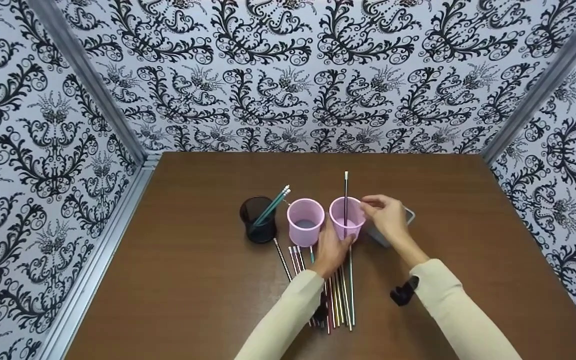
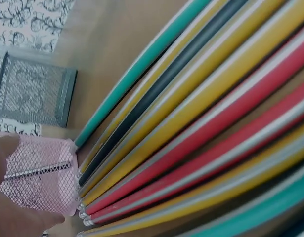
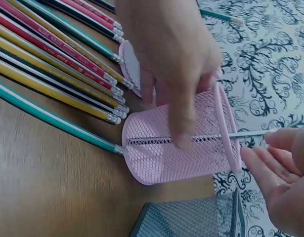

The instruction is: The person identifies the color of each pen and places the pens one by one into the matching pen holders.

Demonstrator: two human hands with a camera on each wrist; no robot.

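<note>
My left hand point(image 1: 332, 250) grips the right-hand pink mesh pencil cup point(image 1: 338, 212), its thumb across the near side. Inside that cup stands a dark pencil point(image 1: 346, 192), white end up, also visible through the mesh in the right wrist view. Beside the cup's rim is my right hand point(image 1: 388, 216), fingers loosely bent; in the head view they are apart from the pencil. A second pink mesh cup point(image 1: 306, 240) stands just left. Several striped pencils point(image 3: 58, 64) in green, yellow, red and black lie below the cups, partly hidden by my left arm.
A black mesh cup point(image 1: 259, 235) holding green pencils point(image 1: 273, 206) stands at the left. Behind my right hand is a grey mesh holder point(image 1: 379, 236), partly covered. The brown table point(image 1: 193, 290) meets patterned walls at the back and sides.
</note>
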